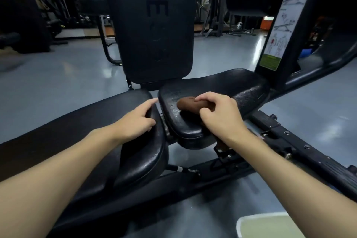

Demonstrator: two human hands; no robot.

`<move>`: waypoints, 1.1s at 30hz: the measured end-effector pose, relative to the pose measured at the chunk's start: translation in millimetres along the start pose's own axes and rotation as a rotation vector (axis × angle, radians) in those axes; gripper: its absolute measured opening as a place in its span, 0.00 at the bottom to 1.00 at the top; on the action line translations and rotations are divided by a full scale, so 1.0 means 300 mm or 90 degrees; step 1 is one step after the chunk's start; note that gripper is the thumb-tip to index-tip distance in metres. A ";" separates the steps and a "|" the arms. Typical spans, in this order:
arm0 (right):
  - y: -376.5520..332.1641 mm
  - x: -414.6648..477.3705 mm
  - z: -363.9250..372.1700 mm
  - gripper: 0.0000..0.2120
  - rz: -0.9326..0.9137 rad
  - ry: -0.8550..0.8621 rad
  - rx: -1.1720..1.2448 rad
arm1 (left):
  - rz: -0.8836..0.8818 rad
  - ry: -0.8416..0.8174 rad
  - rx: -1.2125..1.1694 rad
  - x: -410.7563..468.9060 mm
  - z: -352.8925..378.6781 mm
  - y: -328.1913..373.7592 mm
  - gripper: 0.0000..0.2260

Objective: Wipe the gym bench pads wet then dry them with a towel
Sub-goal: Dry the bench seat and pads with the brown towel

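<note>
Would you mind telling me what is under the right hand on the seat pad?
A brown cloth lies bunched under the right hand, pressed on the wet-looking seat pad. The hand covers much of the cloth, so its full extent is hidden. The left hand rests on the neighbouring pad.

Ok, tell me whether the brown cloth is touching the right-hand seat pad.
Touching. The head view shows the brown cloth pressed flat onto the right seat pad under the right hand, with no gap.

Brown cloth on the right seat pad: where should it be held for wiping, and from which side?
Hold the brown cloth at its near, bunched end, from above, as the right hand does now. It lies rolled flat on the wet-looking right seat pad, so a top grip likely presses it down. The left hand rests on the left pad.
</note>
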State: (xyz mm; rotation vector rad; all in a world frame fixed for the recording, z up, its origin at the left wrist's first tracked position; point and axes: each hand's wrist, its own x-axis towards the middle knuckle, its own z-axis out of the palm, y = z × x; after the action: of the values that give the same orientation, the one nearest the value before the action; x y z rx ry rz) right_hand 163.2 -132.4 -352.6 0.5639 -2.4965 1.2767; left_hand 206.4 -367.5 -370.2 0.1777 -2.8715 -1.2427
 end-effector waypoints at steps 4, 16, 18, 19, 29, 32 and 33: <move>-0.197 -0.099 0.118 0.20 -0.076 -0.079 0.027 | -0.027 0.025 0.118 -0.097 -0.129 -0.175 0.27; -0.306 -0.062 0.411 0.23 -0.059 -0.403 -0.374 | 0.014 -0.104 0.271 -0.139 -0.324 -0.385 0.33; -0.322 -0.052 0.444 0.23 -0.055 -0.349 -0.407 | 0.036 -0.124 0.268 -0.127 -0.345 -0.402 0.32; -0.328 -0.063 0.450 0.24 -0.058 -0.319 -0.432 | 0.045 -0.127 0.276 -0.118 -0.353 -0.412 0.32; -0.374 -0.148 0.502 0.42 0.034 -0.296 -0.529 | 0.109 -0.182 0.368 -0.038 -0.393 -0.454 0.33; -0.368 -0.170 0.496 0.43 0.034 -0.300 -0.546 | 0.118 -0.175 0.368 -0.049 -0.384 -0.464 0.32; -0.369 -0.180 0.490 0.43 0.037 -0.306 -0.548 | 0.119 -0.177 0.364 -0.050 -0.384 -0.467 0.32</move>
State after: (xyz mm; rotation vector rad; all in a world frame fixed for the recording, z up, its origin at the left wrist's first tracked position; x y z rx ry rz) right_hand 251.6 -300.3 -380.3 0.6058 -3.0971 -0.0294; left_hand 241.3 -544.6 -392.5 -0.2799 -3.3056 -0.4212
